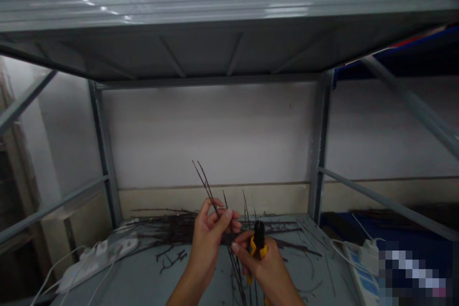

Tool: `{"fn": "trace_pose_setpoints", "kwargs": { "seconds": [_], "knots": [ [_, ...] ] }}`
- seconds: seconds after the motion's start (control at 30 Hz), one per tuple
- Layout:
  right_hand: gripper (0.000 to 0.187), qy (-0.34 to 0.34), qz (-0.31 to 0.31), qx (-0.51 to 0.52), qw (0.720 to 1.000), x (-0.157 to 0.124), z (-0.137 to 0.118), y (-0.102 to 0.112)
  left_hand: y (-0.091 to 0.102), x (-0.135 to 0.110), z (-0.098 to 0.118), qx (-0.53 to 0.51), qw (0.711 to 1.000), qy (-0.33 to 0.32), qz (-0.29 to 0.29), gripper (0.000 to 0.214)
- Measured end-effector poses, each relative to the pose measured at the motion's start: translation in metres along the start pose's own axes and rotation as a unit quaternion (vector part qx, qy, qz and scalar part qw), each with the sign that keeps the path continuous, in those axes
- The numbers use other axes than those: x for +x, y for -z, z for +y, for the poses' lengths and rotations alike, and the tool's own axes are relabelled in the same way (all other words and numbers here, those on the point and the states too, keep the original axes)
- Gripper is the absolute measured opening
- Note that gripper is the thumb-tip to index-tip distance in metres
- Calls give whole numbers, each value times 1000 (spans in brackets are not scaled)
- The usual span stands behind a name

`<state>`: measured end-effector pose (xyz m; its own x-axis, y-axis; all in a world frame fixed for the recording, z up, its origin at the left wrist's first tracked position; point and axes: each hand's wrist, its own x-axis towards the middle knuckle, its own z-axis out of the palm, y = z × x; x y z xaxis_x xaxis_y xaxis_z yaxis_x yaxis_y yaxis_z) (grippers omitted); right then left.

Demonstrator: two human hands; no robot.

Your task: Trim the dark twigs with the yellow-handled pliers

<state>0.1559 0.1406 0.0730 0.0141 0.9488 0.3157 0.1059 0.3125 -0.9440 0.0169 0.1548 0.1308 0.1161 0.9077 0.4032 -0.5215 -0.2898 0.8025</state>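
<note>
My left hand (211, 229) pinches a few thin dark twigs (205, 182) between thumb and fingers; their tips point up and to the left. Beside it, my right hand (267, 267) is wrapped round a pair of pliers (258, 238) with a black head and yellow handles, head upward. The right thumb and forefinger also meet close to the twigs' lower stems, which run down between the two hands; whether they grip them I cannot tell. Behind both hands lies a pile of dark twigs (172, 227) on the grey shelf (143, 277).
A white power strip (96, 263) with cables lies at the left edge, and another strip (362, 270) with plugs at the right. Short twig pieces (172, 260) are scattered about. A metal upper shelf (215, 9) spans overhead, with uprights (103, 153) and diagonal braces at the sides.
</note>
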Motion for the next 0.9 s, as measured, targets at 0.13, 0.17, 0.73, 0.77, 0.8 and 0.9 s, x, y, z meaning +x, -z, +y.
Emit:
{"fn": "trace_pose_setpoints", "kwargs": {
  "seconds": [0.13, 0.17, 0.73, 0.77, 0.8, 0.9],
  "knots": [
    [38, -9, -10, -1, 1000, -2, 2, -1, 0, -1, -3, -20, 1000, 10, 8, 32],
    [38, -12, -9, 0, 1000, -2, 2, -1, 0, -1, -3, -26, 1000, 14, 9, 33],
    [36, -17, 25, -28, 999, -15, 3, -3, 6, -7, -5, -46, 999, 23, -17, 34],
    [35, -14, 26, -37, 999, -15, 4, -3, 7, -8, -5, -49, 998, 23, -20, 33],
    [34, -10, 26, -46, 999, -16, 5, -4, 7, -8, -5, -53, 998, 22, -25, 32],
    [30, 14, 25, -79, 996, -20, 4, -5, 8, -10, -6, -66, 997, 20, -41, 29]
  ]
}}
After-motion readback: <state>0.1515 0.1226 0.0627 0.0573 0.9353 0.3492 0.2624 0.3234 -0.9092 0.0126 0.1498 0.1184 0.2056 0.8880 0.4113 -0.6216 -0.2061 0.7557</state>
